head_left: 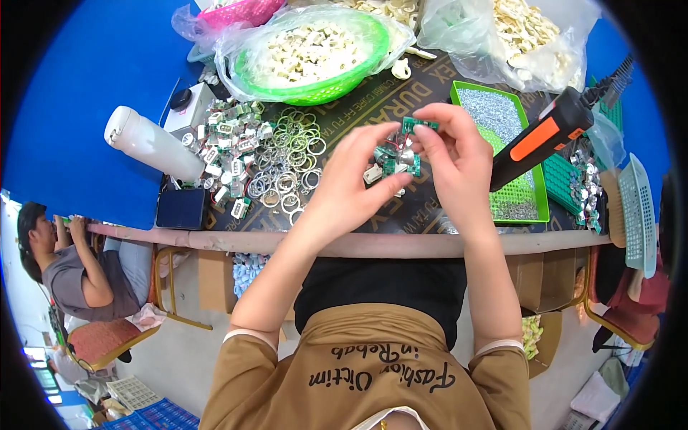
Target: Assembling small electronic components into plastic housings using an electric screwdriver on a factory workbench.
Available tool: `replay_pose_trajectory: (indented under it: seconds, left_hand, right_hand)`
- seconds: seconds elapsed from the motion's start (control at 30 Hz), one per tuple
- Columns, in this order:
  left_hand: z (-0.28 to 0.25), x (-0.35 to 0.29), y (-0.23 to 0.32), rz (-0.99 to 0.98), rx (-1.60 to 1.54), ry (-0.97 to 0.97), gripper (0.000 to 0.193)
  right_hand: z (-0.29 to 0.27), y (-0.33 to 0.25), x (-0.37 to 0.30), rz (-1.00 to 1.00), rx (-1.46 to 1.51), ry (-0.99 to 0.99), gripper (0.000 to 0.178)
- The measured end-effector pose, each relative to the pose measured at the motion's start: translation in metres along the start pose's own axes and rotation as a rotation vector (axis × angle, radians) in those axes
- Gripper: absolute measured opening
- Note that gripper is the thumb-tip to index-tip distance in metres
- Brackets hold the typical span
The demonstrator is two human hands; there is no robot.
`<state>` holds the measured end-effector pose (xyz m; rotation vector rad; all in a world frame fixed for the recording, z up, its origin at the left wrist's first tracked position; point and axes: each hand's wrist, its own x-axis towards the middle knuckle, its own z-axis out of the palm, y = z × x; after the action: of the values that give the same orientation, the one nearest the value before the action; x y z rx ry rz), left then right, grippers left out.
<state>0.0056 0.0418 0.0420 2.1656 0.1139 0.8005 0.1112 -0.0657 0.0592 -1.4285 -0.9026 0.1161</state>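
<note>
Left hand (349, 176) and right hand (459, 149) fingers pinch wired green boards (405, 156), likely mid-work; module pile (228, 147) toward tabletop's (423, 209) left edge: done-or-pending unclear.

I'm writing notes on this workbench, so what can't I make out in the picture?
All in the head view:
Circuit boards: partly hidden by the left hand and right hand.
Green tray: part hidden behind the black-and-orange tool.
Pink basket: cut off by the top edge.
Silvery pieces in the tray: too small to identify.
</note>
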Motion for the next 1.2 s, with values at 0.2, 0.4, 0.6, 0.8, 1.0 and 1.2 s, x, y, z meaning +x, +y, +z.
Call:
replay_pose_trajectory:
  seconds: [0.2,0.4,0.6,0.8,1.0,1.2]
  left_hand:
    - [0.000,-0.005,0.015,-0.105,-0.253,-0.374,0.019]
    - [-0.003,0.041,-0.018,0.088,0.243,-0.352,0.017]
    - [0.028,0.099,-0.061,0.129,0.586,-0.308,0.021]
    - [0.003,0.092,-0.012,-0.055,0.453,-0.213,0.022]
    - [-0.035,0.003,-0.006,-0.274,0.198,-0.023,0.015]
    - [-0.005,-0.049,0.021,-0.411,-0.380,0.014,0.013]
  right_hand:
    - [-0.015,0.001,-0.036,0.003,0.308,-0.004,0.015]
    - [-0.046,0.004,-0.077,-0.029,0.137,-0.046,0.016]
    - [-0.043,0.017,-0.079,0.137,0.425,-0.145,0.020]
    - [-0.057,0.021,-0.084,0.274,0.531,-0.127,0.018]
    - [-0.056,0.017,-0.078,0.279,0.461,-0.197,0.014]
    - [-0.034,-0.001,-0.074,0.253,0.256,-0.222,0.020]
